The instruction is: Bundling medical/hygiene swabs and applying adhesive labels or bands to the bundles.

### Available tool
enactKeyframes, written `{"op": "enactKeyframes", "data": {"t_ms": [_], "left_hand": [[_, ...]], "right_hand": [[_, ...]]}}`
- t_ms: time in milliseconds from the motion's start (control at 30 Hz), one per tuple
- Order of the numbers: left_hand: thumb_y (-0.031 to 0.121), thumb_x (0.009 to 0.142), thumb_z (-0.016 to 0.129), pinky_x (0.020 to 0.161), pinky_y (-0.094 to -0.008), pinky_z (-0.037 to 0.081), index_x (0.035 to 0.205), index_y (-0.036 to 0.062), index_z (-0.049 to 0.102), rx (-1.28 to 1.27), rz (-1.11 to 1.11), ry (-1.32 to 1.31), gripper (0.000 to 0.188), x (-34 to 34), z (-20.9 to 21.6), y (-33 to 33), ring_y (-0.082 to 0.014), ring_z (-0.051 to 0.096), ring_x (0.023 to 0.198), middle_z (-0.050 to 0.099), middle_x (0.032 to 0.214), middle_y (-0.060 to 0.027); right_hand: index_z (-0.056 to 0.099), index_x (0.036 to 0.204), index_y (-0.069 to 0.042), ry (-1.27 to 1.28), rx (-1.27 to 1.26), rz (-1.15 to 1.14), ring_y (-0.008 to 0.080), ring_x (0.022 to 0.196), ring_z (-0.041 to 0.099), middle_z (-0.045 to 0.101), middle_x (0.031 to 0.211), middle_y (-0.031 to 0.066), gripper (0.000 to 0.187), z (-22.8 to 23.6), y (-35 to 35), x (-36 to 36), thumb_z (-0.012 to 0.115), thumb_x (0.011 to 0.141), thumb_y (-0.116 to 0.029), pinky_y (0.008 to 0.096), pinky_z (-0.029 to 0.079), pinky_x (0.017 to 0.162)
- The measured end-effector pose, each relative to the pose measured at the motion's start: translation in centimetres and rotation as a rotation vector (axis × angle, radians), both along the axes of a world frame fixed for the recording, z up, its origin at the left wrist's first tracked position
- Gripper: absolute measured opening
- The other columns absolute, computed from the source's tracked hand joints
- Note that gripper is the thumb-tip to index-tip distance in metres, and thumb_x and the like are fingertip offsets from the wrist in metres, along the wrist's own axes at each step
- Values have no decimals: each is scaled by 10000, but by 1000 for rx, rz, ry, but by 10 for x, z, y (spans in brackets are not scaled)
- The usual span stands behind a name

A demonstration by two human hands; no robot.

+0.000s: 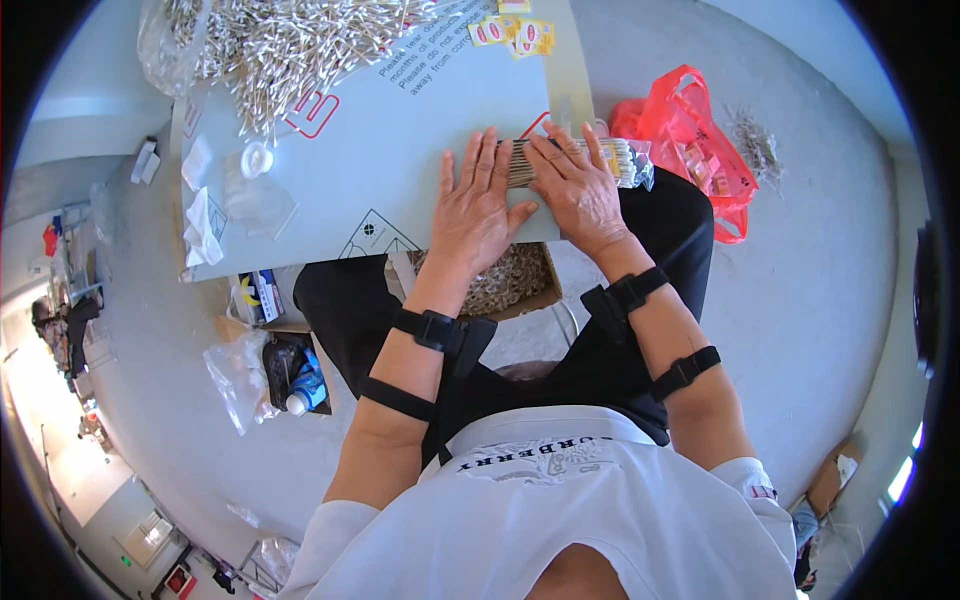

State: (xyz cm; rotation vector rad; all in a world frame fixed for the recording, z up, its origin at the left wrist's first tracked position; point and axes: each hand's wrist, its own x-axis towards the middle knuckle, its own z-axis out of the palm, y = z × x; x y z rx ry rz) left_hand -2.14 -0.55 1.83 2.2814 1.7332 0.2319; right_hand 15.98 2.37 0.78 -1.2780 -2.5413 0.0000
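My left hand [480,205] lies flat, fingers spread, on a grey board [400,150] across my lap. Beside it my right hand [575,190] presses palm-down on a row of thin wooden sticks with white tips [520,165], which lie side by side on the board's near right corner. The row's right end [625,160] sits in clear plastic wrap and sticks out past my fingers. Both hands touch the sticks; neither hand grips them.
A large heap of loose white-tipped sticks [290,45] lies at the board's far end, with small yellow labels [515,32], a round white lid [257,158] and clear bags [260,200]. A red plastic bag [700,140] sits right. A cardboard box of sticks [515,280] stands below.
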Motion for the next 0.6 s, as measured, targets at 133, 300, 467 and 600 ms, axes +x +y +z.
{"op": "enactKeyframes", "data": {"t_ms": [133, 300, 467, 600], "left_hand": [[477, 898, 591, 1196, -518, 109, 1519, 61, 276, 47, 11, 13, 811, -5, -3, -3, -262, 181, 1488, 219, 1601, -123], [476, 891, 602, 1200, -506, 109, 1526, 68, 256, 81, -73, -28, 830, 9, -2, 0, -251, 173, 1490, 206, 1605, -118], [476, 889, 604, 1199, -491, 118, 1520, 63, 268, 83, -86, -53, 826, 32, -3, 5, -251, 172, 1491, 217, 1601, -118], [440, 901, 603, 1196, -483, 134, 1508, 26, 270, 104, -103, -98, 807, 45, -3, 6, -271, 186, 1485, 222, 1592, -149]], "right_hand": [[423, 1446, -108, 114, -49, -197, 261, 1444, 283, 376, 1525, 74, 630, 8, -10, 15, 614, 896, -350, 505, 142, 1186], [324, 1516, -166, 127, -192, -373, 297, 1460, 243, 289, 1571, 100, 676, -5, -15, 41, 532, 946, -465, 515, 132, 1180], [355, 1499, -159, 172, -211, -329, 305, 1455, 247, 304, 1560, 121, 634, -8, -12, 40, 556, 948, -400, 479, 161, 1183], [418, 1456, -106, 334, -249, -280, 312, 1412, 338, 407, 1495, 146, 546, -7, -11, 45, 571, 964, -289, 414, 272, 1156]]}}
